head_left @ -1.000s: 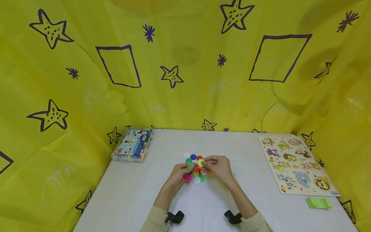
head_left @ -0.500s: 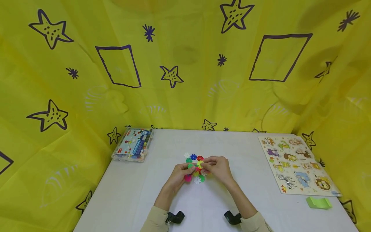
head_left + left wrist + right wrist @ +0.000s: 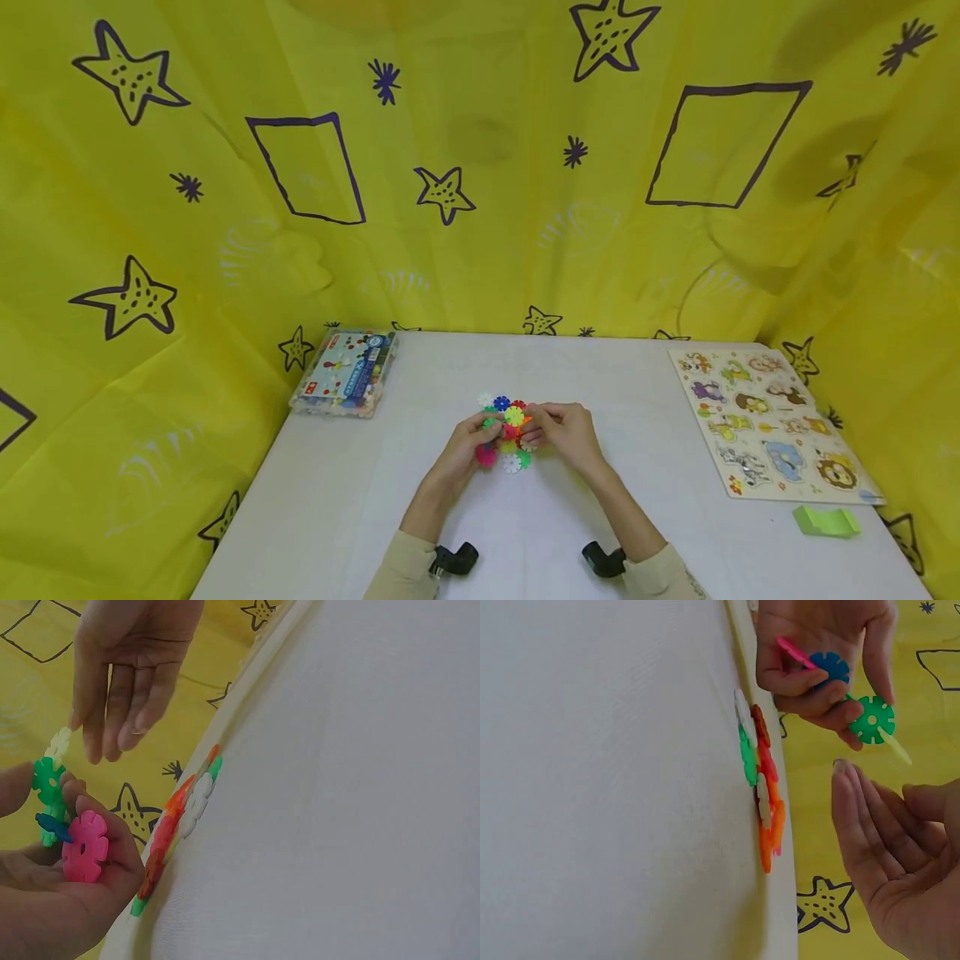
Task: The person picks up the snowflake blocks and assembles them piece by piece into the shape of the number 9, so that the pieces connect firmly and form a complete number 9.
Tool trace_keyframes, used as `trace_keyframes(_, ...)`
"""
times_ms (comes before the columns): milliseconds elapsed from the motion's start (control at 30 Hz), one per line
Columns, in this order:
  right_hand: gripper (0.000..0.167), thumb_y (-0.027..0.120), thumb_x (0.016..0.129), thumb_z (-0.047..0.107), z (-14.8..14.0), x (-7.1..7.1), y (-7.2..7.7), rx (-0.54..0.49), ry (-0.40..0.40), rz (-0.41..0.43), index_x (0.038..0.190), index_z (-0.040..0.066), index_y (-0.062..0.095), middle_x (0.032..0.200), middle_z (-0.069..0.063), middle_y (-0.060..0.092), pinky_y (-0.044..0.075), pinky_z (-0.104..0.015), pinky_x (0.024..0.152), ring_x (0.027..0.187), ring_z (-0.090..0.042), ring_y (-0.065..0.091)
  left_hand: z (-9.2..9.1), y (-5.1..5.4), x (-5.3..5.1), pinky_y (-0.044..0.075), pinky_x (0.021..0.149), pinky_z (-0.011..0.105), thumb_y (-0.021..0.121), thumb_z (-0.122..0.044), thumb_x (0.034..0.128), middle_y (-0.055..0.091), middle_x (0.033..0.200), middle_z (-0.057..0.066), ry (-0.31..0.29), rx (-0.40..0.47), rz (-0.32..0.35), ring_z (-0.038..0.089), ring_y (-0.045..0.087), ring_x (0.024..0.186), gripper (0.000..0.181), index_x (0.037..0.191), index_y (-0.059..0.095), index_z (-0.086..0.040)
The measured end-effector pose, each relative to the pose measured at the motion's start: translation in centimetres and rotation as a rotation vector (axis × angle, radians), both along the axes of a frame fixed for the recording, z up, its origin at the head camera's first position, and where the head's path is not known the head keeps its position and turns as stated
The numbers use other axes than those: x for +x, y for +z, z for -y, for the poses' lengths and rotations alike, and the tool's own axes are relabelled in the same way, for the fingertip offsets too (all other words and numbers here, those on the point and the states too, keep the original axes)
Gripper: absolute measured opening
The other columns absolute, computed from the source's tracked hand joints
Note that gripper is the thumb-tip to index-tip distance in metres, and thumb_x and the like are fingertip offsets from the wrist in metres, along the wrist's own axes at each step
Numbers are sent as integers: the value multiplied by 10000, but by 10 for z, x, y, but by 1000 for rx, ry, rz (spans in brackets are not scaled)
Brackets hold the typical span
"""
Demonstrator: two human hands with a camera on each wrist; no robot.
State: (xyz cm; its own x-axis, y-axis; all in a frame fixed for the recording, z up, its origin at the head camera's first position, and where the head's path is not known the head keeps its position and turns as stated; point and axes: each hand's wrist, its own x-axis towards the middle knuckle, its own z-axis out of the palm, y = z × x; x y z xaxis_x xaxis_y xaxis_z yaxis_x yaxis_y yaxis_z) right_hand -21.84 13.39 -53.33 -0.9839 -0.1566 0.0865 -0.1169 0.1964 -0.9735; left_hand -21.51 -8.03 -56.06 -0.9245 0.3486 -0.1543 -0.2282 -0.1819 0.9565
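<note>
My left hand point(image 3: 455, 454) grips a short chain of plastic snowflake discs above the table. A pink disc point(image 3: 86, 847) and a blue disc point(image 3: 829, 669) lie against its palm and fingers. Green discs point(image 3: 871, 720) follow, and a yellow disc point(image 3: 513, 416) forms the outer end. Close by the yellow disc, my right hand point(image 3: 567, 432) has loosely bent fingers with nothing between them. In the right wrist view a small gap separates its fingertips from the yellow disc. Beneath the hands, loose discs point(image 3: 769, 787) in several colours lie on the table, partly hidden in the head view.
A clear-lidded box of small coloured parts point(image 3: 345, 372) lies at the back left of the white table point(image 3: 300, 500). To the right are an animal puzzle board point(image 3: 776, 425) and a light green block point(image 3: 827, 522). A yellow patterned curtain point(image 3: 480, 250) surrounds the table.
The fingers of my right hand have come off the yellow disc. That disc now sits slightly further left and up, uncovering an orange disc. My left hand keeps its hold.
</note>
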Motion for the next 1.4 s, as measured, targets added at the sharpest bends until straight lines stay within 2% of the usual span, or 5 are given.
trace_keyframes(267, 151, 816, 910, 127, 1, 5, -11, 559, 33, -108, 1057, 95, 809, 950, -8, 725, 533, -325, 689, 814, -144, 639, 0, 1, 1, 364, 599, 248, 570, -264, 1078, 587, 1009, 36, 1, 5, 13, 171, 544, 863, 360, 1382, 605, -76)
trace_keyframes(433, 206, 885, 815, 65, 1, 5, -14, 677, 37, -176, 1008, 73, 813, 882, -33, 656, 518, -366, 698, 786, -170, 583, -1, -2, -1, 378, 594, 240, 630, -353, 1052, 562, 928, -13, 23, 8, 9, 146, 511, 812, 380, 1351, 639, -118)
trace_keyframes(900, 142, 873, 836, 72, -8, -1, -4, 466, -8, -51, 843, 150, 754, 741, 61, 654, 520, -291, 631, 679, -143, 599, -5, -1, -1, 443, 703, 250, 508, -158, 1095, 543, 925, 61, 32, 130, 5, 149, 472, 766, 74, 1106, 527, -88)
trace_keyframes(1233, 98, 872, 857, 133, -6, 0, 5, 236, -41, -160, 893, 177, 792, 831, 61, 760, 583, -260, 688, 747, -128, 733, -4, -2, -1, 419, 677, 239, 445, -296, 1133, 496, 940, 43, 19, 145, 47, 124, 453, 758, 136, 1103, 491, -171)
trace_keyframes(1400, 74, 863, 860, 118, -4, 1, 5, 135, -34, -208, 896, 148, 805, 860, 6, 778, 604, -268, 671, 768, -254, 769, -5, -2, 0, 407, 652, 231, 443, -282, 1133, 482, 937, 57, 25, 142, 63, 122, 436, 735, 135, 1081, 493, -168)
